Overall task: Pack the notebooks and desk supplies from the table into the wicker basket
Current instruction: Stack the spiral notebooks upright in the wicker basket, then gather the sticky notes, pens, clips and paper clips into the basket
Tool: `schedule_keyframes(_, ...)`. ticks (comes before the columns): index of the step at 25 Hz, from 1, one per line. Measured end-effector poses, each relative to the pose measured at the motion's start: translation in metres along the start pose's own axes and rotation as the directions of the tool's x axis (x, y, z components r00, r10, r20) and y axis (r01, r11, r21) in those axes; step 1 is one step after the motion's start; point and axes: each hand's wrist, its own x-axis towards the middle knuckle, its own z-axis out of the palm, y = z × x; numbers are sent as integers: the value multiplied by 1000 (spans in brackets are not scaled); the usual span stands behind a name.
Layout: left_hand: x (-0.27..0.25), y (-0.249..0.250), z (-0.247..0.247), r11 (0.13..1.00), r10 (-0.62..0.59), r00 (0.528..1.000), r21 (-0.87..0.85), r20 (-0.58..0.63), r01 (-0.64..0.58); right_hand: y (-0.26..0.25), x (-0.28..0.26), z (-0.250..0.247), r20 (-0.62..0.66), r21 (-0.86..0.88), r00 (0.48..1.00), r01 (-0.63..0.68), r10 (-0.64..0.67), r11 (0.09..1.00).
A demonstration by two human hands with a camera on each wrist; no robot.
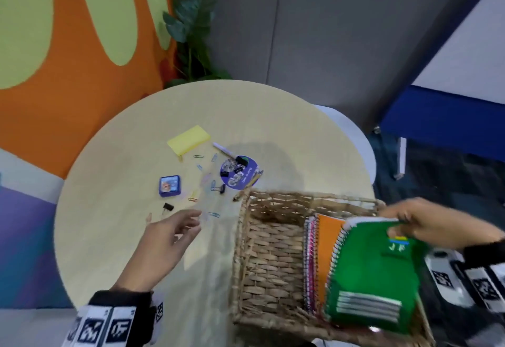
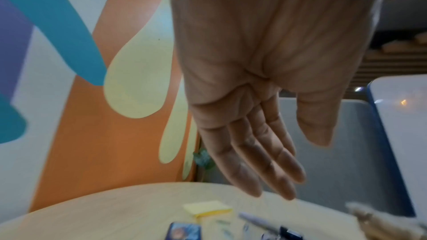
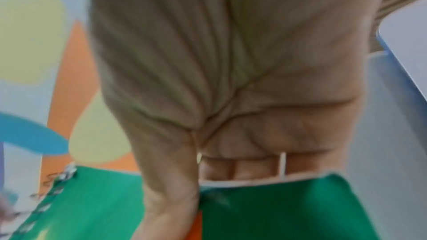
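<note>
My right hand (image 1: 404, 223) grips the far edge of a green spiral notebook (image 1: 374, 272), thumb on its cover, fingers behind; the right wrist view shows the same green notebook (image 3: 289, 211) under the thumb. It leans in the right side of the wicker basket (image 1: 246, 251), against an orange notebook (image 1: 326, 240) and pink ones (image 1: 309, 259) standing on edge. My left hand (image 1: 188, 223) hovers open over the round table (image 1: 287, 133), left of the basket, holding nothing. The left wrist view shows my left hand (image 2: 277, 161) with straight fingers above the table.
On the table lie a yellow sticky-note pad (image 1: 188, 138), a marker (image 1: 222, 148), a blue tin (image 1: 169, 185), a round blue card (image 1: 240, 173) with binder clips, a pencil (image 1: 250, 182), scattered paper clips (image 1: 202, 179) and a black binder clip (image 1: 168, 207). A plant (image 1: 194, 37) stands behind.
</note>
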Motion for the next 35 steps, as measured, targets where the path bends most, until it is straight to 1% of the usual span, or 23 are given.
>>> schedule_keyframes(2, 5, -28, -2, 995, -90, 996, 46, -22, 91, 23, 26, 27, 81, 9, 996, -45, 44, 999)
schedule_keyframes(5, 25, -58, -8, 972, -184, 975, 125, -122, 199, 52, 63, 70, 32, -79, 992, -119, 122, 990)
schedule_keyframes(6, 37, -65, -11, 959, -205, 969, 171, -140, 228, 55, 73, 81, 4, -133, 983, -180, 182, 975)
schedule_keyframes(7, 51, -70, -13, 941, -229, 964, 223, -139, 255, 60, 82, 92, -29, -171, 968, -251, 250, 953)
schedule_keyframes(9, 84, -78, -14, 901, -278, 955, 318, -103, 296, 56, 90, 104, -14, -198, 928, -367, 372, 909)
schedule_keyframes(11, 116, -81, -8, 874, -303, 952, 383, -46, 297, 44, 88, 106, 4, -149, 897, -436, 441, 888)
schedule_keyframes(14, 157, -91, 4, 803, -306, 950, 554, 63, 222, 27, 79, 101, -59, -111, 862, -507, 503, 855)
schedule_keyframes(16, 177, -102, 7, 745, -334, 933, 643, 131, 177, 10, 74, 89, -84, -115, 848, -530, 523, 840)
schedule_keyframes(18, 190, -114, 9, 687, -368, 917, 709, 153, 157, -17, 75, 62, -97, -145, 862, -507, 498, 850)
schedule_keyframes(19, 194, -119, 9, 675, -373, 916, 721, 150, 157, -31, 82, 43, -125, -178, 886, -463, 447, 868)
schedule_keyframes(21, 196, -122, 5, 695, -362, 923, 698, 133, 172, -56, 111, 6, -209, -211, 934, -331, 288, 920)
schedule_keyframes(22, 193, -120, 1, 721, -349, 929, 668, 123, 183, -68, 133, -10, -263, -202, 946, -246, 189, 948)
schedule_keyframes(24, 185, -114, -9, 808, -306, 949, 549, 80, 214, -98, 191, -38, -308, -193, 951, -73, 10, 979)
schedule_keyframes(25, 177, -108, -14, 859, -278, 959, 460, 47, 226, -116, 225, -48, -282, -213, 959, -27, -35, 977)
schedule_keyframes(27, 155, -93, -19, 935, -232, 973, 273, -14, 226, -145, 297, -50, -151, -259, 987, 4, -44, 966)
schedule_keyframes(29, 126, -77, -18, 969, -200, 979, 137, -49, 205, -157, 364, -31, -12, -321, 1000, 4, -9, 947)
schedule_keyframes(30, 110, -70, -16, 977, -190, 981, 88, -44, 193, -157, 389, -18, 20, -330, 1000, -12, 20, 944)
schedule_keyframes(32, 83, -65, -10, 981, -194, 981, 2, -18, 194, -148, 425, 5, 23, -359, 998, -43, 55, 932)
schedule_keyframes(34, 62, -67, -3, 975, -217, 976, -53, 2, 217, -141, 440, 16, 39, -393, 998, -35, 55, 919)
schedule_keyframes(35, 53, -65, 1, 977, -206, 978, -54, -10, 206, -139, 445, 18, 45, -381, 998, -32, 53, 924)
